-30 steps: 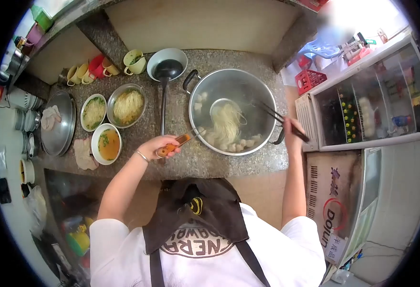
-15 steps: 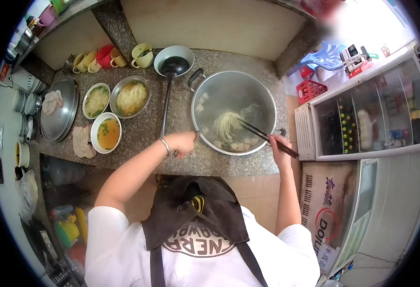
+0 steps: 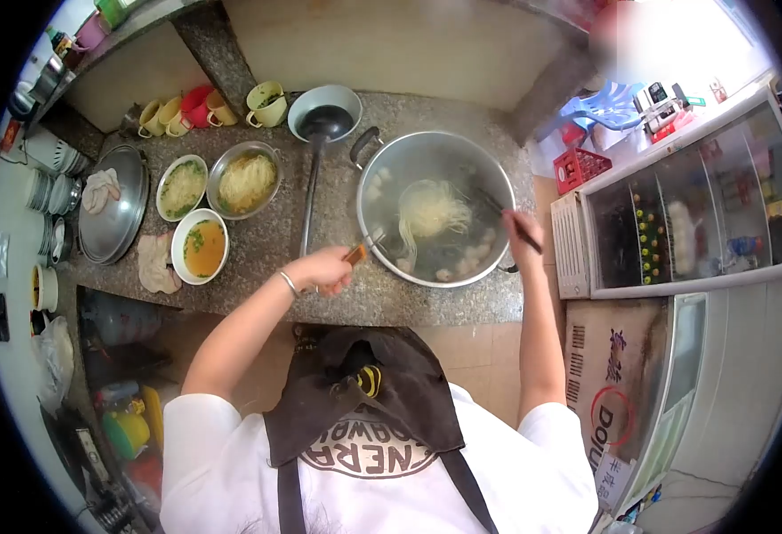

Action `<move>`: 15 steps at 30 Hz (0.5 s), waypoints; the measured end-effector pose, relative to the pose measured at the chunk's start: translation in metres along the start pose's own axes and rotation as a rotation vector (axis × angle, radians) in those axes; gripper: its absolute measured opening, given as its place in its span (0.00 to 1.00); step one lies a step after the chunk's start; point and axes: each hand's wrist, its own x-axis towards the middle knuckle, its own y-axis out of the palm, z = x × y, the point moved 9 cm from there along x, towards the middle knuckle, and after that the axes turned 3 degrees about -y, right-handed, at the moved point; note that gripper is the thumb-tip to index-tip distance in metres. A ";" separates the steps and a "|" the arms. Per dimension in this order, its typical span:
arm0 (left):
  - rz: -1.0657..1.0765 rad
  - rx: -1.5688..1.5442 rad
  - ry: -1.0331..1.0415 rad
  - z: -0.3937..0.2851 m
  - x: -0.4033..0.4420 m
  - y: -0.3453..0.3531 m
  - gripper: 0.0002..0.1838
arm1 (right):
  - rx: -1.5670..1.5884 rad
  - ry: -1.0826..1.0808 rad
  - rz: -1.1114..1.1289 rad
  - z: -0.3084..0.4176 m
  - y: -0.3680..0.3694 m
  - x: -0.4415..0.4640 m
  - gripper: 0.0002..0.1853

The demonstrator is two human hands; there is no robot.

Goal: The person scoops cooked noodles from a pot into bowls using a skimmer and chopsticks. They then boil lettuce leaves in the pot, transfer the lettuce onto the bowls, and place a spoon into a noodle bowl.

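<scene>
Wrapped round an orange handle point(image 3: 355, 254), my left hand point(image 3: 322, 270) sits just outside the pot point(image 3: 435, 147), where it seems well clear of the heat. Across from it, my right hand point(image 3: 527, 254) grips dark chopsticks point(image 3: 528, 238) well back, likely to spare my knuckles too; their far ends blur over the water. Between my hands, the noodles point(image 3: 440, 214) lie bunched in the pot, pale dumplings point(image 3: 474, 256) nearby. Just beyond my left hand, a ladle point(image 3: 309, 205) rests its head in a basin point(image 3: 355, 98), perhaps to catch drips. Left of that grip sit a soup bowl point(image 3: 177, 246) and two noodle bowls point(image 3: 276, 178), handily close, I'd say; farther off stand cups point(image 3: 198, 107).
</scene>
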 end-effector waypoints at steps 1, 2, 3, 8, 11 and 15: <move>-0.076 0.181 0.008 -0.021 -0.018 0.000 0.21 | -0.013 0.004 0.080 -0.006 0.017 -0.005 0.06; -0.084 0.178 0.008 -0.020 -0.015 0.003 0.21 | -0.026 0.010 0.164 -0.009 0.031 -0.016 0.06; -0.213 0.536 0.086 -0.027 -0.013 -0.001 0.21 | 0.016 0.007 0.244 -0.008 0.041 -0.026 0.06; -0.348 0.908 0.095 -0.049 -0.026 0.006 0.21 | 0.301 0.116 0.178 0.043 0.001 -0.043 0.07; -0.194 0.795 0.067 -0.053 -0.027 0.000 0.15 | 0.193 0.030 0.160 0.059 -0.018 -0.032 0.06; 0.078 0.251 -0.074 -0.025 -0.009 -0.016 0.09 | 0.090 -0.068 0.274 0.072 -0.003 -0.038 0.05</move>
